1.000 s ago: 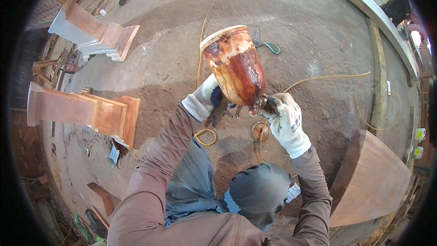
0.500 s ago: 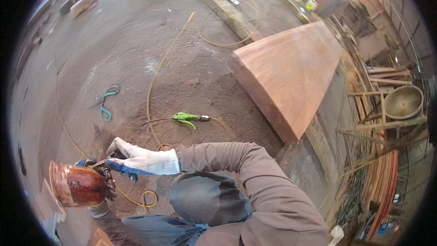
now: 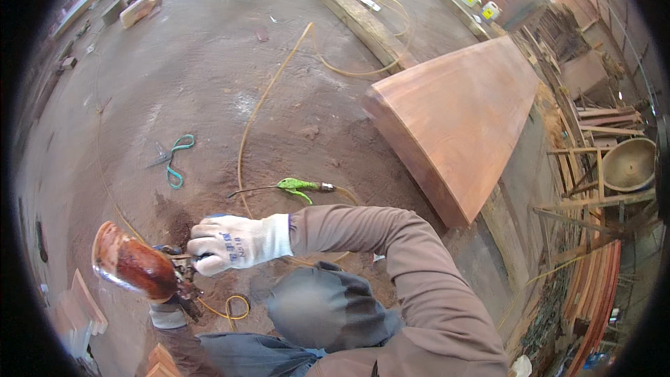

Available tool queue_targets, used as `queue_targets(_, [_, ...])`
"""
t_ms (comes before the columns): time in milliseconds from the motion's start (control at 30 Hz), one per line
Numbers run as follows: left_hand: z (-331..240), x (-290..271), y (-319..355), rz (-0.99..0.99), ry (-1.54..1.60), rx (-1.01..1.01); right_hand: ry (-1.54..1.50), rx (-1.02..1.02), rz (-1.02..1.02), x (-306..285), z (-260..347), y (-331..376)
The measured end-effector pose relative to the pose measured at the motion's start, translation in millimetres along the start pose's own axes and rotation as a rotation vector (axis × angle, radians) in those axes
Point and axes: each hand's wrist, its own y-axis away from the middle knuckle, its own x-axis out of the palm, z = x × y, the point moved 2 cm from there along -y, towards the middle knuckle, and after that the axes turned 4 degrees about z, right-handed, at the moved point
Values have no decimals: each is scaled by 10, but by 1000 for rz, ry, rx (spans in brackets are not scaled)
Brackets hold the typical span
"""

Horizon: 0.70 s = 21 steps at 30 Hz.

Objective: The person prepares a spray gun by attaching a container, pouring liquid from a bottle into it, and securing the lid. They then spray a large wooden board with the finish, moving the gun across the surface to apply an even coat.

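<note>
Glossy, red-brown rounded cup is slanting lengthwise, wide end pointing upper left; white-gloved right hand is sitting curled closed beside it, left hand, can't tell.

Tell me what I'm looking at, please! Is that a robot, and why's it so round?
No robot, just a person in white gloves. A wide fisheye camera, the left of two worn on the head, looks down and bends edges. The left hand, mostly hidden, seems to hold what looks like a spray gun, with a glossy reddish-brown cup on it. The right hand, fingers curled, is against the gun. Scissors with teal handles, a green air blow gun and a yellow hose lie on the dusty floor.
</note>
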Motion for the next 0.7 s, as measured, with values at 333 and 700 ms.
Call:
queue_targets(333, [88,948,-253,-116,211,27,-89,96,-20,27,-38,185])
queue_targets(700, [202,580,-51,124,154,259,-1160,1302,-59,309,-65,95])
